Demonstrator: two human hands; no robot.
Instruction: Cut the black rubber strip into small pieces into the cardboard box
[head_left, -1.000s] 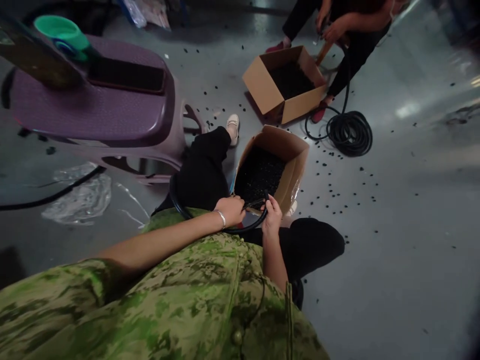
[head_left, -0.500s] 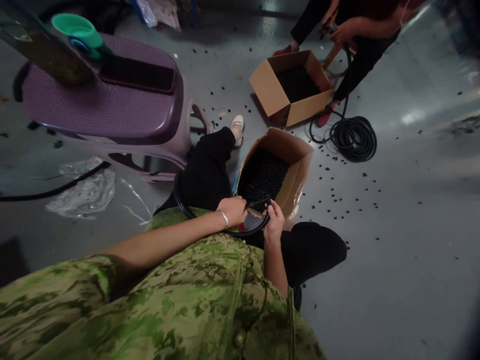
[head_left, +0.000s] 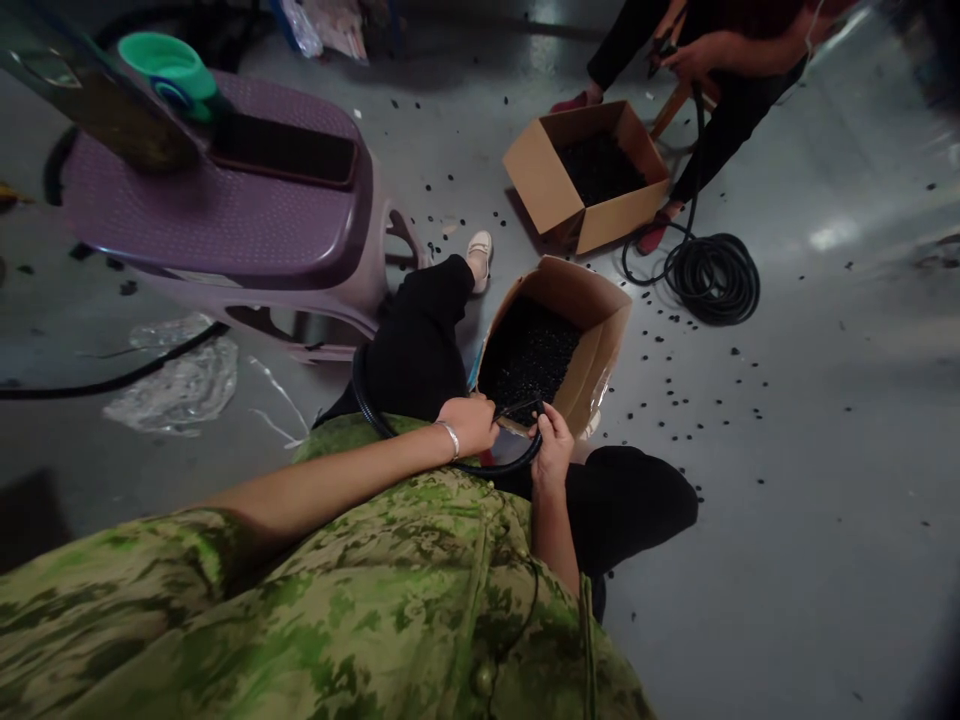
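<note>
My left hand (head_left: 470,425), with a silver bracelet at the wrist, is closed around a thin dark tool (head_left: 516,407). Its slim end points toward my right hand; I cannot make out what kind of tool it is. Between thumb and fingers, my right hand (head_left: 553,442) grips the end of a black hose (head_left: 504,467). The hose bends below both hands and loops over my left thigh. Just beyond the hands stands an open cardboard box (head_left: 598,345) holding many small black pieces (head_left: 529,350).
At left, a purple plastic stool (head_left: 300,235) carries a phone (head_left: 285,150) and a green-topped bottle (head_left: 169,70). Another person's hand (head_left: 701,57) is above a second box (head_left: 622,222). A coiled black hose (head_left: 716,280), scattered black bits and clear plastic (head_left: 176,390) lie on the floor.
The whole view has shifted slightly, so everything appears a little further right. My hands keep nearly the same pose, with the tool tip still near the hose end.
</note>
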